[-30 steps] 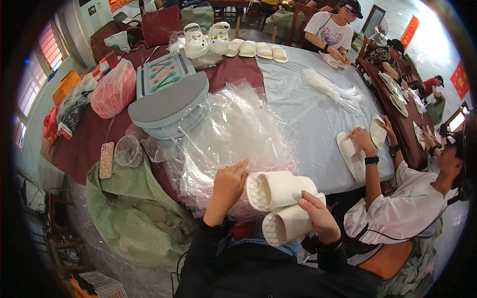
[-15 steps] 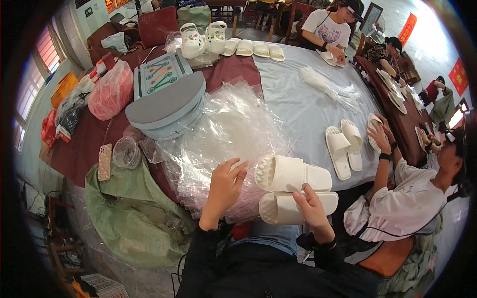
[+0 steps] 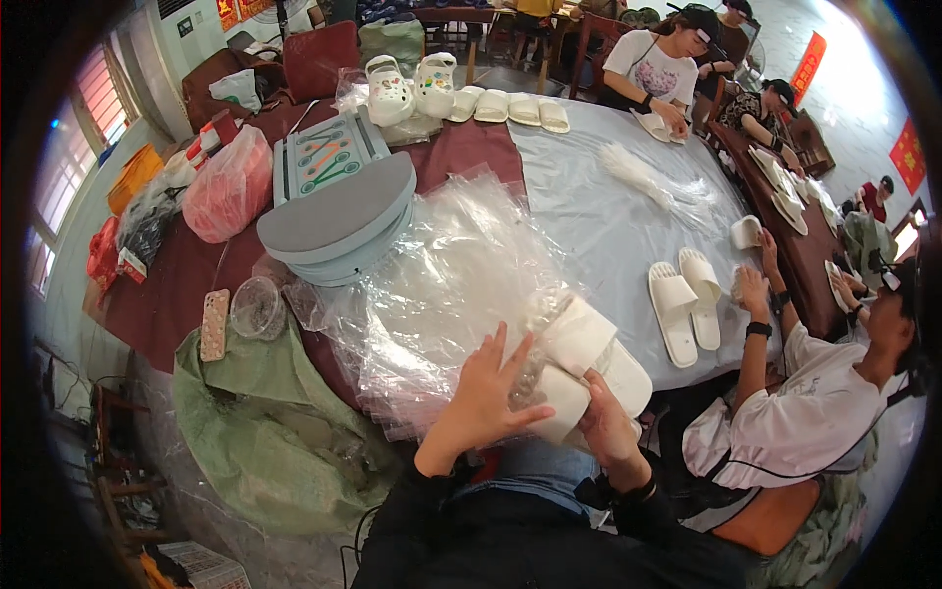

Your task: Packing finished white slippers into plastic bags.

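Note:
My right hand [image 3: 610, 424] is closed on a pair of white slippers [image 3: 579, 334], its thumb over the near slipper's strap. The two slippers lie side by side, tilted, soles toward the right and toe ends pointing up and left. My left hand [image 3: 488, 395] has its fingers spread beside the toe ends, with its thumb close to the near slipper. Around those toe ends shows clear plastic; whether they are inside a bag I cannot tell. Under and beyond my left hand lies a wide pile of clear plastic bags [image 3: 451, 255].
Another white slipper pair [image 3: 673, 312] lies to the right, beside a co-worker [image 3: 756, 393] handling a slipper. Grey half-round boards [image 3: 339, 211], white clogs [image 3: 391, 93] and a row of slippers [image 3: 491, 106] stand farther back. At left are a phone [image 3: 214, 324] and green sack [image 3: 265, 442].
The slippers have turned from lying level to slanting up and left, close against the bags. My left hand has moved right to their toe ends, fingers spreading. The co-worker's hands have parted.

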Tool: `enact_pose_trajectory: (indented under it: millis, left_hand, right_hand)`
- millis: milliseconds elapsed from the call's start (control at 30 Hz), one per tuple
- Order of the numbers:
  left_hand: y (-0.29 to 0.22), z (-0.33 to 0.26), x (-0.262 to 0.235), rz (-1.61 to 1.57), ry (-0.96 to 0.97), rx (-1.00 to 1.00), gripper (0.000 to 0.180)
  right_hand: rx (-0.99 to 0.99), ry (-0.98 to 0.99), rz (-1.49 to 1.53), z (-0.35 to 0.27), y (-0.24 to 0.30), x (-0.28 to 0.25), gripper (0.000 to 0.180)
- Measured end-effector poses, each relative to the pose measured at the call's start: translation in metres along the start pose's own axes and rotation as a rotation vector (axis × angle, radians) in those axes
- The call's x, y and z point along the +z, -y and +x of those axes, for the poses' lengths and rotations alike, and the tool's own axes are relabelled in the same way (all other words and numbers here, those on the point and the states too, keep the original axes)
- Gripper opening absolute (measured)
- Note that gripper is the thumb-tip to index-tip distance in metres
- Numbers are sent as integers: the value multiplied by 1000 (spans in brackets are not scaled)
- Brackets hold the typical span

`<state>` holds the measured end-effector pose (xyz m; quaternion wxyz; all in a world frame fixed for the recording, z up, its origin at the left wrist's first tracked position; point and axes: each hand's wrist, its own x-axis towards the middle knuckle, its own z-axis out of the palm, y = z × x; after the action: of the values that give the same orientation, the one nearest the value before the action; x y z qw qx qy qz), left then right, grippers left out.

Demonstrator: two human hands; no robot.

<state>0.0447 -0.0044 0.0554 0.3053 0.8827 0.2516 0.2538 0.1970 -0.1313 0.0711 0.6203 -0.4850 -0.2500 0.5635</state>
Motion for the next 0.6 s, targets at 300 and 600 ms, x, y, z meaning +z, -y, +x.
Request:
enact_pose_trajectory:
  millis: [300, 600]
  left_hand:
    - [-6, 1, 10, 155, -23, 82, 50]
    - [-29, 0, 5, 317, 9, 93, 47]
  right_hand:
    - [-36, 182, 320, 5, 5, 3, 66]
    - [53, 244, 633, 12, 1, 0, 64]
